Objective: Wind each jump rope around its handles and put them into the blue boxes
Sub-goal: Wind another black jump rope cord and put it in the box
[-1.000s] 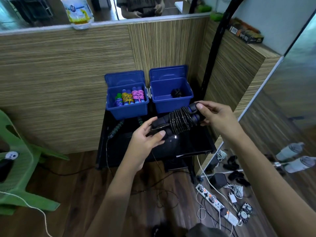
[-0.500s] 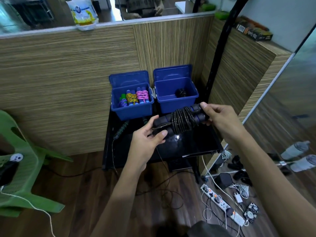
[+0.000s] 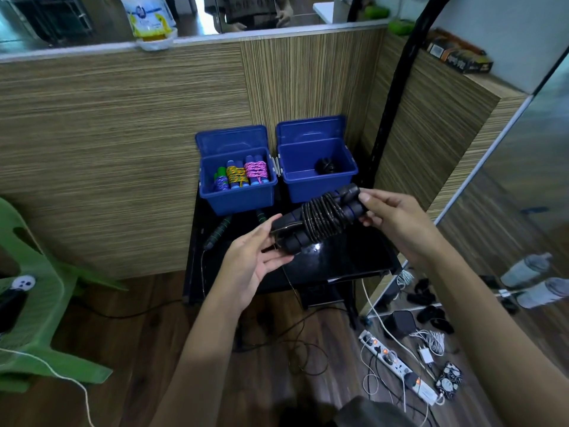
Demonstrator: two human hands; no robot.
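Observation:
A black jump rope [image 3: 320,221] is wound around its dark handles and held above the black table [image 3: 348,260]. My right hand [image 3: 397,223] pinches its right end. My left hand [image 3: 252,260] lies palm up at the left end, with the thumb and nearly straight fingers touching the handles. Behind stand two open blue boxes. The left box [image 3: 237,200] holds three wound ropes, green, yellow and pink. The right box [image 3: 317,188] holds one black wound rope [image 3: 324,164]. A green-handled rope [image 3: 218,232] lies unwound on the table's left side.
A wood-striped partition backs the table and a black pole [image 3: 394,94] rises at its right. On the floor to the left is a green plastic chair [image 3: 37,303]. A power strip [image 3: 397,368], chargers and loose cables lie at the lower right.
The wound black rope has risen slightly toward the right box in my right hand. My left hand's fingers have straightened and loosened from the handles' left end.

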